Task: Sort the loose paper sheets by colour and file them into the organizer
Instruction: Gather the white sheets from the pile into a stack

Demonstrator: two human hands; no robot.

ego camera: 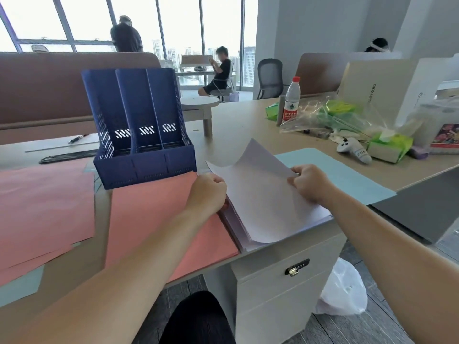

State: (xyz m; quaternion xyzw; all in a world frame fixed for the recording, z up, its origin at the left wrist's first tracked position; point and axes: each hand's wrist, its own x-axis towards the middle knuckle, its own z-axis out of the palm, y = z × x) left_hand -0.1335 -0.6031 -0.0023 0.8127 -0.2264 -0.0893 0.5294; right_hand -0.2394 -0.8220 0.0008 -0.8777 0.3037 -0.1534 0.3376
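The right hand (309, 183) pinches the top sheet (260, 175) by its right edge, lifting it in a curl off the lilac stack (268, 227) at the desk's (238, 120) near edge. The left hand (207, 192) sits at the stack's left edge with its fingers curled under, so I cannot tell whether they grip it. The blue organizer (141, 125) stands just far-left.

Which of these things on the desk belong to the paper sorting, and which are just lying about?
Part of the job: blue organizer, lilac sheets held by left hand and right hand, pink sheets, pale blue sheets.

Just lying about: water bottle, white controller, tissue pack, clear plastic bags, pen.
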